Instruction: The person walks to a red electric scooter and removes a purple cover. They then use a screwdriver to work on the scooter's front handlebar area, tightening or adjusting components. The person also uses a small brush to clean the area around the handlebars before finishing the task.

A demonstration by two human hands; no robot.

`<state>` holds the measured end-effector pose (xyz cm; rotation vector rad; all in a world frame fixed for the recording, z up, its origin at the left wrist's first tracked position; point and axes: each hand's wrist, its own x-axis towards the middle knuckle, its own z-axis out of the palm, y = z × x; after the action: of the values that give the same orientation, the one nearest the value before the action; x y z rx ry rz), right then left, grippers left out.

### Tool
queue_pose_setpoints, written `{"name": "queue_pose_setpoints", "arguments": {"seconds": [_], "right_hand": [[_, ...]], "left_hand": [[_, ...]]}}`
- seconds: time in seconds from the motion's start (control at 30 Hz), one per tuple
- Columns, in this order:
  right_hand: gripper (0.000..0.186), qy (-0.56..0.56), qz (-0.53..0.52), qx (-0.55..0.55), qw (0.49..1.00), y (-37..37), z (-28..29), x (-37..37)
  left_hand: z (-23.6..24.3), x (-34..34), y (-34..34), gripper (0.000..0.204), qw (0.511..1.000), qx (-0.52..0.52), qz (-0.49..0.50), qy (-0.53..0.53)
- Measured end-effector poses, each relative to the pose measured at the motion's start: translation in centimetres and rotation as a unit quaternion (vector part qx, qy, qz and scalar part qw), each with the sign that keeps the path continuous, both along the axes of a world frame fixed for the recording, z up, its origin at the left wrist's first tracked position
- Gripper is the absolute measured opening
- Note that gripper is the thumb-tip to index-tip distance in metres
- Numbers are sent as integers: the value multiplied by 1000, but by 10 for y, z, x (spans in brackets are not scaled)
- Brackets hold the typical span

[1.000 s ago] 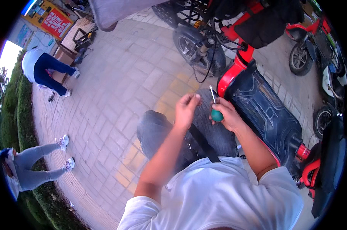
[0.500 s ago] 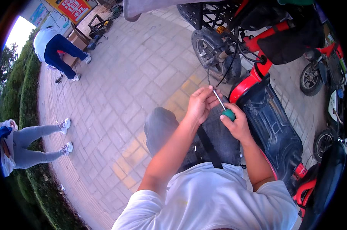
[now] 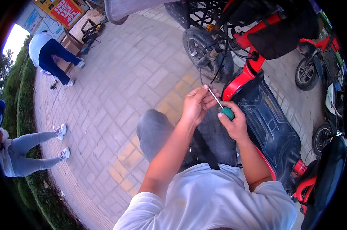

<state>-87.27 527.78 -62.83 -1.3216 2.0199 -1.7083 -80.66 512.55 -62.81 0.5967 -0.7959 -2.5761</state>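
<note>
My right hand point(image 3: 235, 122) is closed around the green handle of a screwdriver point(image 3: 227, 112). Its metal shaft slants up and left toward my left hand point(image 3: 196, 105), whose thumb and forefinger pinch together at the tip. Any small part held there is too small to make out. Just beyond my fingertips, thin dark cables point(image 3: 217, 73) hang down by the front wheel point(image 3: 208, 54) of a red electric scooter point(image 3: 240, 85). The scooter's black footboard point(image 3: 270, 122) lies to the right of my right hand.
Another scooter point(image 3: 308, 74) stands farther right. On the left, one person point(image 3: 57, 51) bends over a cardboard box point(image 3: 72, 46), and another person in grey leggings point(image 3: 33, 148) stands by a hedge point(image 3: 26, 99). Grey paving point(image 3: 116, 84) with a yellow strip point(image 3: 123, 163) runs between.
The whole view has shifted slightly, so the scooter and my hands sit a little farther left. The screwdriver stays in my right hand, its tip still at my left fingers.
</note>
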Motion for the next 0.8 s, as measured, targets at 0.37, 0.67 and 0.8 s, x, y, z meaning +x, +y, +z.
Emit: {"name": "queue_pose_setpoints", "arguments": {"seconds": [0.37,0.67,0.8], "right_hand": [[33,-542,95,-226,804,7,25,-12],[41,-410,-39,-280,867,-2,56,-65],[41,-306,-109,-310,893,-29,60,-95]], "left_hand": [[41,-45,10,22,997,-71,-15,27],[94,-109,14,34,986,-150,-16,78],[95,-130,7,34,977,-200,-43,64]]}}
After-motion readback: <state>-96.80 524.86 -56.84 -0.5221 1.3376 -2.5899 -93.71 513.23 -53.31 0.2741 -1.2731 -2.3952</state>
